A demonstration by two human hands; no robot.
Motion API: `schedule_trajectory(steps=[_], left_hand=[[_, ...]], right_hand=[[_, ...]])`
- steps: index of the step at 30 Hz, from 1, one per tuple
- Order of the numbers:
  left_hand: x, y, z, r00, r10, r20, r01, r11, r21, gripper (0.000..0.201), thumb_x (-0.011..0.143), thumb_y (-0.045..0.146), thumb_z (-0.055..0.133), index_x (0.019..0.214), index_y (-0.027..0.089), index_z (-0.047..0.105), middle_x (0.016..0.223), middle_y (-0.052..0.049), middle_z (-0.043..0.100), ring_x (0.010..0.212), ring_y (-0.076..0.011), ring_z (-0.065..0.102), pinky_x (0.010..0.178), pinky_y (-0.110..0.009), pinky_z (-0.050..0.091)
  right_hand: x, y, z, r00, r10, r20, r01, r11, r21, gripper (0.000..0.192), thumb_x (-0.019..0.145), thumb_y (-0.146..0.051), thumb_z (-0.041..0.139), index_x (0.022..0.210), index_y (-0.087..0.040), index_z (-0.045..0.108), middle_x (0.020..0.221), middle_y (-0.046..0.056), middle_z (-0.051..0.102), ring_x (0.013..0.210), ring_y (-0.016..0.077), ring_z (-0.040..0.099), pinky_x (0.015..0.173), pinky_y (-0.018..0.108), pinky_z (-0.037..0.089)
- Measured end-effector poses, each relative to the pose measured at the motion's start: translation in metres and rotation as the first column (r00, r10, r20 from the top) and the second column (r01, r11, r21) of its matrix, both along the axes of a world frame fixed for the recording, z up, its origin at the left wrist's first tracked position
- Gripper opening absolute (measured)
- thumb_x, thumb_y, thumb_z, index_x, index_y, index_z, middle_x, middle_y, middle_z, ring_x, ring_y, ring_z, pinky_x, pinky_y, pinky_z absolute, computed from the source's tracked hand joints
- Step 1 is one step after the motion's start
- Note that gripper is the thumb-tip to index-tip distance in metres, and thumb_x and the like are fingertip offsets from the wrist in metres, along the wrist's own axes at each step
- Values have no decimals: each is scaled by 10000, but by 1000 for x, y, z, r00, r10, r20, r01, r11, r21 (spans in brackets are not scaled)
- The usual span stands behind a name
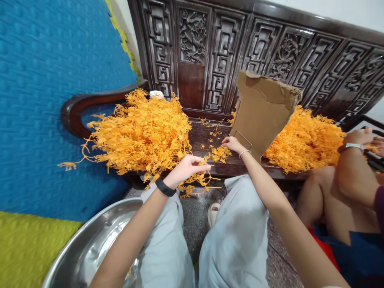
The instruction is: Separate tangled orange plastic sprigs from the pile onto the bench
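My left hand [192, 170], with a black band on the wrist, is closed in a pinch on an orange plastic strand [207, 179]; more strands hang below it. At its left is a big heap of branching orange plastic strands [147, 136]. My right hand [232, 144], wearing a thin bracelet, is closed at the edge of a small pile of loose orange pieces [221, 154]. Its fingertips are partly hidden, so what they hold cannot be made out. Close beside it a thin metal wire frame [243, 139] stands against an upright cardboard sheet [264, 108].
The dark carved wooden bench [192, 88] bears the heaps. A second orange heap [306, 140] lies right of the cardboard. A co-worker's hands [360, 138] are at far right. A metal basin [99, 236] stands at lower left, near blue foam matting [60, 100]. A white roll [156, 95] sits behind the left heap.
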State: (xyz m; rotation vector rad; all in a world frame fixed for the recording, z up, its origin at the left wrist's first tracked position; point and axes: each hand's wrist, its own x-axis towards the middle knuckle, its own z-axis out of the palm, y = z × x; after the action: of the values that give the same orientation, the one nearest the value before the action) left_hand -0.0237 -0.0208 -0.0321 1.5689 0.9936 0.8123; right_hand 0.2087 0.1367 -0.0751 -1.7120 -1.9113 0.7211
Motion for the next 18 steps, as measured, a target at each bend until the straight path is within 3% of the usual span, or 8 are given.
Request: schedule_trajectory(steps=[3,6,8,9,11,14,18], left_hand=[[0,-1,-3,998,-16,-53,19,999,38,359,685,384,647,471,137,500,463,56,386,470,-62,329,490,-236,233],[0,-1,-2,998,-16,-66,19,999,37,344,691,390,631,489,137,515,476,50,404,485,-70,344,499,-240,237],[0,0,0,998,-20,-64,21,1000,15,310,689,383,630,524,130,560,499,37,459,510,-79,383,516,-239,264],[0,0,1,998,-25,-54,25,1000,3,292,683,374,635,540,126,578,511,33,481,520,-80,397,525,-237,276],[0,1,1,999,-41,-22,40,999,-20,249,663,354,653,581,121,617,540,29,521,539,-82,423,545,-233,302],[1,2,0,998,-58,17,58,997,-42,220,621,332,684,653,115,660,596,18,576,581,-94,468,588,-236,344],[2,1,1,998,-62,7,62,997,-34,222,622,339,682,654,121,657,586,20,564,578,-98,475,598,-244,364]], right_hand=[[-14,-14,19,993,113,-18,-112,991,69,68,699,-96,631,754,-119,663,863,71,680,860,167,601,869,317,433],[-27,-44,44,949,298,-107,-287,952,102,176,794,-264,579,901,-151,662,931,44,682,869,131,613,840,271,457],[-34,-68,62,777,547,-312,-537,834,124,281,844,-340,514,1012,-145,629,933,62,677,887,143,622,825,295,472],[-38,-81,70,702,627,-338,-626,769,129,285,831,-348,539,1016,-150,627,948,60,671,896,146,619,829,299,472],[-44,-101,82,631,727,-272,-726,676,122,283,763,-334,634,982,-155,636,946,48,660,871,145,610,808,297,475],[-51,-119,88,586,800,-125,-780,599,178,234,726,-291,680,916,-157,651,910,41,647,859,144,584,827,305,451],[-52,-122,85,604,783,-150,-731,619,287,124,743,-269,663,751,-152,624,831,38,624,812,145,570,795,313,452]])
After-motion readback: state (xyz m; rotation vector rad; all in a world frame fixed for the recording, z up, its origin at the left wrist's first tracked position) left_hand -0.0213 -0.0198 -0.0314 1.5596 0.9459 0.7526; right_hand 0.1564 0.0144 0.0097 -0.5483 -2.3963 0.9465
